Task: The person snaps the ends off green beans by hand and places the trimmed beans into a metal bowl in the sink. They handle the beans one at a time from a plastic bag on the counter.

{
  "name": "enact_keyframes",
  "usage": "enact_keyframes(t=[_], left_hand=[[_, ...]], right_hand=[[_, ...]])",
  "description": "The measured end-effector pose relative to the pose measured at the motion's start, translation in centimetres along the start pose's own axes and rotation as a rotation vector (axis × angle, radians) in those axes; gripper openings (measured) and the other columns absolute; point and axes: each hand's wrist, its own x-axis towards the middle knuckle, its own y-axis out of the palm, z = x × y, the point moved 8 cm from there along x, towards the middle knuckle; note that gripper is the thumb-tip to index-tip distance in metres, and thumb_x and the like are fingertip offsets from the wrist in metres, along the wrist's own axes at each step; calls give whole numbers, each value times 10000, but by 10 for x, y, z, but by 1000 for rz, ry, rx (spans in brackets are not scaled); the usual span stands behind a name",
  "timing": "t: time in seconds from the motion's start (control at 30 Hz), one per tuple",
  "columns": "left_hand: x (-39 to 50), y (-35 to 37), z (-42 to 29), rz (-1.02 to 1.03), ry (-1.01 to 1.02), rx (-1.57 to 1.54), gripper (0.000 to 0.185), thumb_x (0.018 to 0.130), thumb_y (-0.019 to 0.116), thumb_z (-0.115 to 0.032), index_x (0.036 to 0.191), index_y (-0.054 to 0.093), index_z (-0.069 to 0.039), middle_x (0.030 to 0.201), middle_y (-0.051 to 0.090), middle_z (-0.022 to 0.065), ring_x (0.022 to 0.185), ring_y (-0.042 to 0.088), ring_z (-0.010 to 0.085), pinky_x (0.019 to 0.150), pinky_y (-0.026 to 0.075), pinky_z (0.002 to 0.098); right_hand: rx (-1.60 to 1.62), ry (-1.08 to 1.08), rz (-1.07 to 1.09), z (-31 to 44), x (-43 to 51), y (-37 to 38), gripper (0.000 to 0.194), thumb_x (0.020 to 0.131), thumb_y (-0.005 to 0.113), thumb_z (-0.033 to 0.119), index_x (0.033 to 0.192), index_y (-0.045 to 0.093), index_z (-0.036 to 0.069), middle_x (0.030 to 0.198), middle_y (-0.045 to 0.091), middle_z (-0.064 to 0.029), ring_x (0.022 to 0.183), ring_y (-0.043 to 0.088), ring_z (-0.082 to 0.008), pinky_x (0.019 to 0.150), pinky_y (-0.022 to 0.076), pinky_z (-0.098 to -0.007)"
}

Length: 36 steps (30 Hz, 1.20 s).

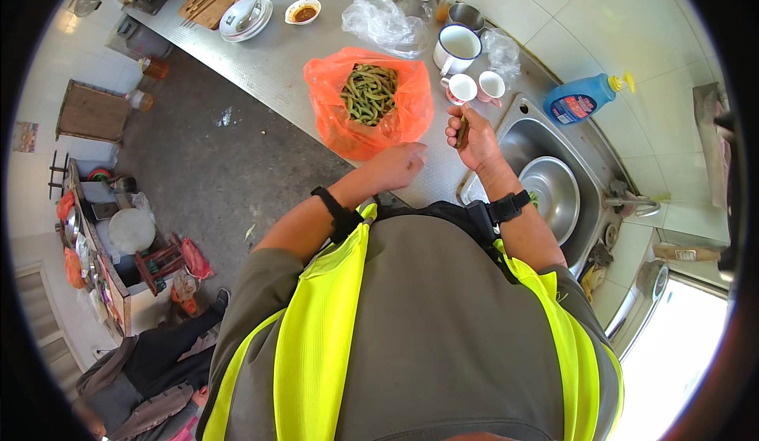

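Observation:
A green bean pod (462, 132) is pinched upright in my right hand (477, 144), just over the steel counter (436, 171) beside the sink. My left hand (398, 167) has its fingers curled at the near edge of an orange plastic bag (332, 126); whether anything is inside those fingers is hidden. The bag stands with its mouth spread, full of green pods (369, 94). To the right, a steel basin (560, 203) sits in the sink (522, 126), partly behind my right forearm, with a bit of something green at its visible edge.
Beyond my right hand are two small cups (460, 89), a white enamel mug (457, 49) and a blue pump bottle (578, 100). Farther back lie crumpled clear plastic (379, 23), a sauce bowl (303, 12), stacked plates (246, 20) and a cutting board (216, 2). A person (154, 364) is at lower left.

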Motion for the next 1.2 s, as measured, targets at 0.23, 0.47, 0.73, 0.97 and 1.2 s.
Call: enact_keyframes(t=[0.23, 0.47, 0.73, 0.97, 1.2], left_hand=[[32, -58, 28, 74, -161, 634, 240, 874, 566, -251, 1001, 592, -50, 1007, 606, 200, 870, 626, 335, 745, 507, 459], [69, -91, 89, -83, -119, 1030, 170, 833, 568, -157, 966, 649, -88, 1095, 558, 100, 1090, 500, 282, 883, 428, 425], [38, -122, 72, -354, -73, 633, 184, 805, 600, -140, 975, 586, -70, 976, 584, 158, 969, 564, 341, 806, 459, 474], [3, -124, -1, -392, 135, 350, 146, 836, 566, -64, 980, 562, -37, 861, 605, 192, 774, 611, 368, 659, 492, 448], [-25, -94, -20, -351, 50, 106, 86, 842, 602, -57, 915, 591, -13, 784, 611, 158, 686, 613, 282, 608, 484, 362]], right_hand=[[-42, -48, -37, 6, -16, -13, 328, 973, 471, 336, 1009, 533, 17, 699, 477, 10, 657, 472, -134, 580, 392, -264], [-85, -26, -28, -7, -26, -9, 320, 974, 456, 308, 997, 545, 2, 686, 492, 0, 631, 501, -139, 556, 407, -276], [-179, -37, -28, -2, -30, 0, 345, 973, 483, 332, 1009, 559, -3, 674, 477, 7, 619, 468, -127, 544, 381, -266], [-953, -572, 129, 28, -17, 79, 253, 919, 606, 219, 1085, 647, 33, 766, 599, -44, 642, 528, -136, 569, 443, -274], [-1286, -706, 343, 4, -23, 109, 230, 794, 693, 100, 1020, 680, 61, 854, 669, -150, 760, 646, -294, 679, 518, -362]])
